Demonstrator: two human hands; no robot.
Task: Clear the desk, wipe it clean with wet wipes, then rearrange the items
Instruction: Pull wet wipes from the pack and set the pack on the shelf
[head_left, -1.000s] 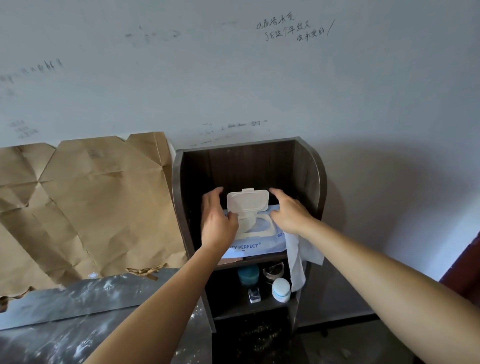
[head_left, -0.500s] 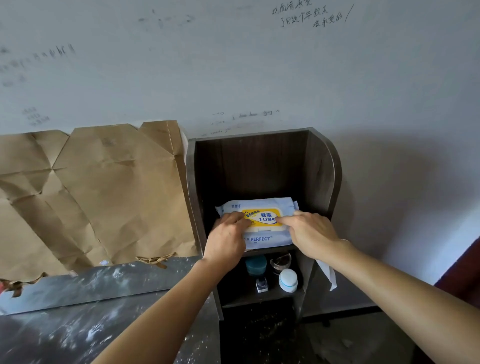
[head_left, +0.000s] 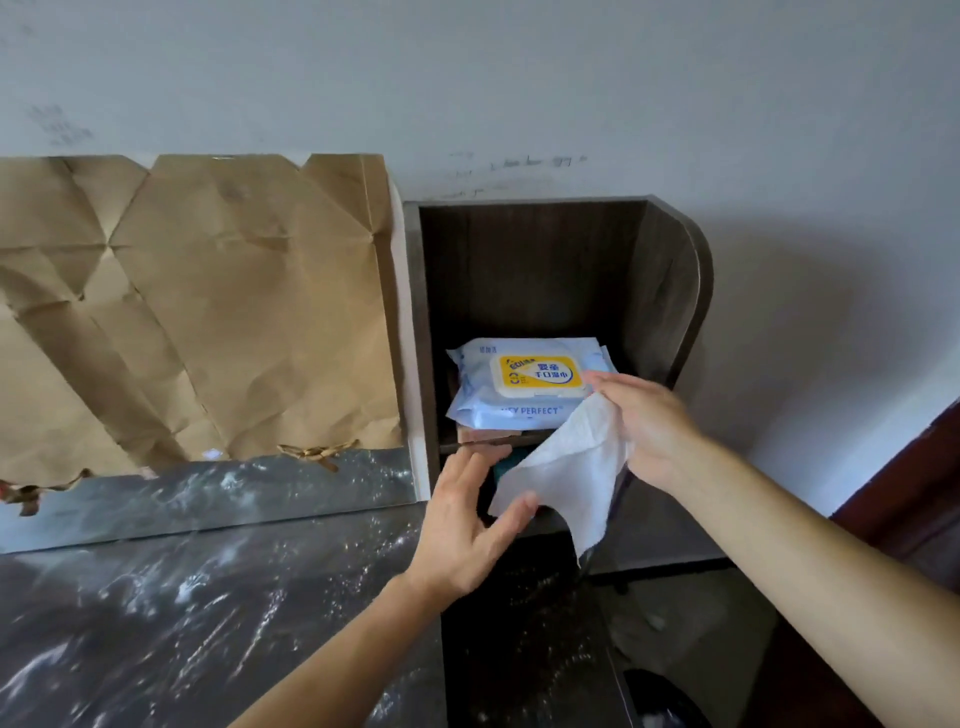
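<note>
Pinching wet wipe (head_left: 566, 467) by its top corner with right hand (head_left: 649, 421), right of dusty desk (head_left: 156, 597). Holding left hand (head_left: 462, 525) spread, thumb perhaps touching it. Could drop floorward if released early.

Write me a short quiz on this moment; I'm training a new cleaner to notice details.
1. True or false: the lid of the pack is shut.
2. Which hand grips the upper end of the loose wipe?
3. Fill in: the pack lies on the ____ shelf of the shelf unit.

Key
1. True.
2. The right hand.
3. Upper.
</note>
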